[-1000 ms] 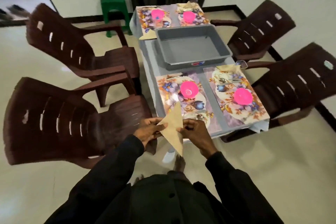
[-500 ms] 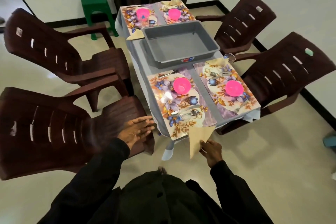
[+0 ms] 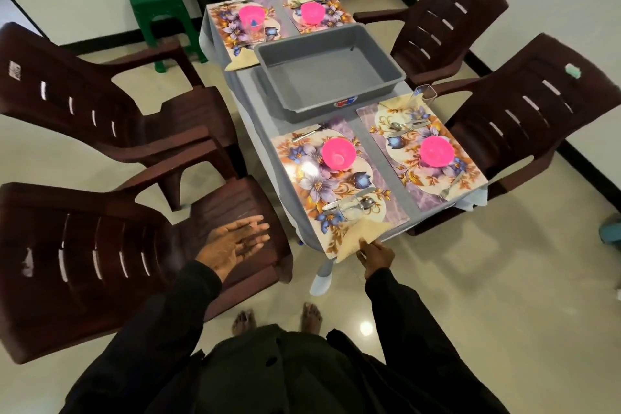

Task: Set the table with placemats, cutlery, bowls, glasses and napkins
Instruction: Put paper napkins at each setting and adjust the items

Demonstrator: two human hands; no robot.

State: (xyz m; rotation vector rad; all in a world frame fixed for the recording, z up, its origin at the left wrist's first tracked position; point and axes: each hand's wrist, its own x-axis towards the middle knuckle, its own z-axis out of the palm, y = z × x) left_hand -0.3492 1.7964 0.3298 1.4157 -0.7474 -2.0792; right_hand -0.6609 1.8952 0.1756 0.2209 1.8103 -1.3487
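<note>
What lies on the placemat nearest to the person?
A pink bowl, a fork at the far edge, a knife and spoon nearer, and a folded napkin at the near corner, held by the right hand. What the napkin covers is hidden.

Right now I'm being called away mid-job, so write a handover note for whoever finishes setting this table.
Left hand: open, over a chair seat, holding nothing.
Right hand: pinches the napkin, which lies on the front corner of the near-left placemat.
Done: four placemats with pink bowls; napkins at the other three; grey tub empty.
Left: let go of the napkin, square it up; far cutlery is too small to check.
</note>
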